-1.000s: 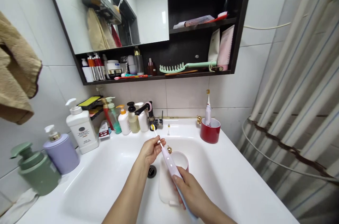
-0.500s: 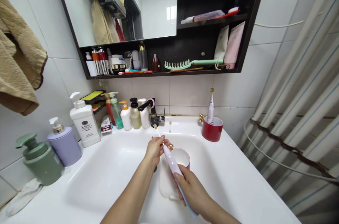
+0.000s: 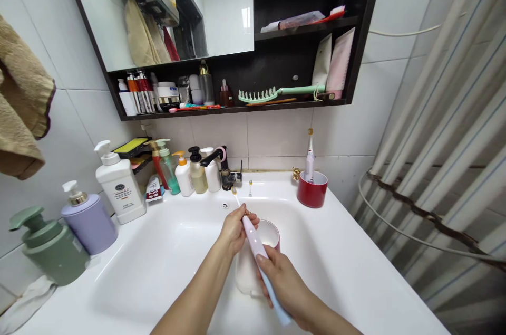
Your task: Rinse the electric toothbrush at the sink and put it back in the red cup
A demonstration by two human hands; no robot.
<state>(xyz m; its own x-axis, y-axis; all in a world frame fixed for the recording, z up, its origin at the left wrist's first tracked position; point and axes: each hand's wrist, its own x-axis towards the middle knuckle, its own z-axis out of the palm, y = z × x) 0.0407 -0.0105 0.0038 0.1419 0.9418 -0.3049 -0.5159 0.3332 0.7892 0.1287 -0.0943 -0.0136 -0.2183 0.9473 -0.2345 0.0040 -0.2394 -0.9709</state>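
Observation:
My right hand [image 3: 283, 281] is wrapped round the lower body of a pink and blue electric toothbrush [image 3: 256, 243], which slants up and away over the white sink [image 3: 166, 250]. My left hand [image 3: 234, 229] pinches the brush's thin neck, its head [image 3: 234, 192] pointing toward the black faucet [image 3: 221, 163]. Just behind the brush stands a pink cup [image 3: 272, 233] in the basin, on or beside a white flat object [image 3: 247, 274].
A red cup [image 3: 312, 191] with another electric toothbrush stands at the sink's back right. Pump bottles line the back and left: white [image 3: 118, 184], lavender [image 3: 87, 219], green [image 3: 49, 245]. A dark shelf [image 3: 237, 108] with toiletries hangs above; a tan towel [image 3: 19, 108] hangs left; a striped curtain [image 3: 446, 145] hangs right.
My left hand has slid down the neck toward the body. Both hands and the brush stay over the basin while the view shifts slightly.

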